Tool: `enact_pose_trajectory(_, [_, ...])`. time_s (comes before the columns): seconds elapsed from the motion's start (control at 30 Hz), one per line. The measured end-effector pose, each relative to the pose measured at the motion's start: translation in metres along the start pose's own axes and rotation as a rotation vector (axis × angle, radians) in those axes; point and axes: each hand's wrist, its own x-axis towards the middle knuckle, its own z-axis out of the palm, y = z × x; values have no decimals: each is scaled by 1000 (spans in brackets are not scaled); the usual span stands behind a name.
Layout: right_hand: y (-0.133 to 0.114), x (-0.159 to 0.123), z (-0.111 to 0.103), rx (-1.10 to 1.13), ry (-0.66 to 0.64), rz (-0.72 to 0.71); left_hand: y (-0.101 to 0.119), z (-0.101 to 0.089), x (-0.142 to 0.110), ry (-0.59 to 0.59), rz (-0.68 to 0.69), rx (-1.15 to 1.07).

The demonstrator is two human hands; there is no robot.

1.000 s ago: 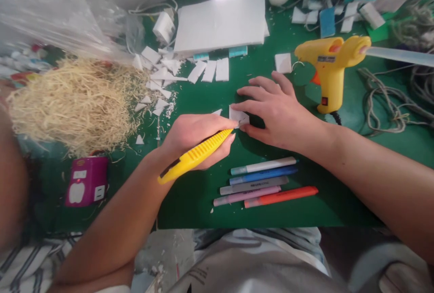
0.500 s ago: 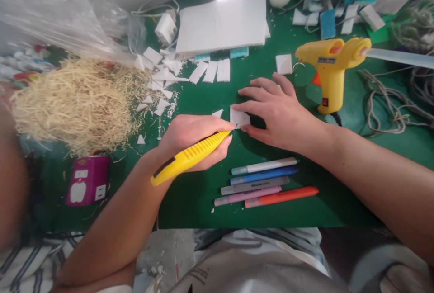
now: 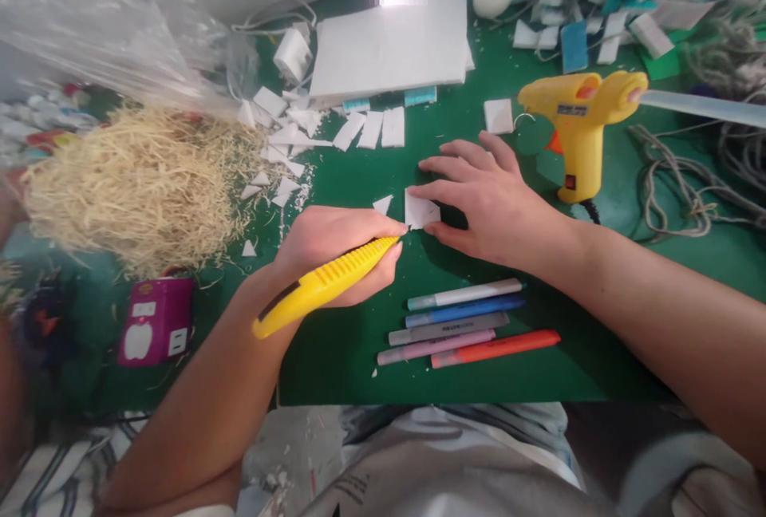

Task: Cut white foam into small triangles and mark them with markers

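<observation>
My left hand (image 3: pixel 344 244) is closed round a yellow utility knife (image 3: pixel 323 282), its tip end at the lower left corner of a small white foam piece (image 3: pixel 418 211). The blade itself is barely visible. With its outer fingers spread, my right hand (image 3: pixel 487 194) holds that piece against the table, index finger on top and thumb at its lower right corner. A small white offcut (image 3: pixel 383 203) lies just left of the piece. Below my hands are several markers, among them an orange marker (image 3: pixel 496 348) and a blue marker (image 3: pixel 463 310).
A yellow glue gun (image 3: pixel 574 122) stands at right beside tangled grey cord (image 3: pixel 676 182). White boards (image 3: pixel 388 46) lie at the back, with white scraps (image 3: pixel 287 134) nearby. Straw-like shreds (image 3: pixel 132 190) and a purple box (image 3: pixel 156 321) are at left, near another person's arm (image 3: pixel 10 389).
My left hand and the knife have drawn slightly left and down from the white foam piece. My right hand stays on it. The other person's arm at left has shifted outward.
</observation>
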Motion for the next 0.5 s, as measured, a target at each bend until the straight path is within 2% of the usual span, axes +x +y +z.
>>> enact_pose_trajectory(0.1, [1,0,2,-8,9,3,1,-2,-3,13,-32,6])
enact_pose_trajectory(0.27, [2,0,0,-6,-5,-10,8,5,-7,107,-180,-25])
enact_pose_trajectory(0.4, [0,1,-3,-13,-26,-3,13,14,-6,67,-245,-44])
enact_pose_trajectory(0.5, [0,2,-4,-14,-47,8,13,18,-6,79,-277,-39])
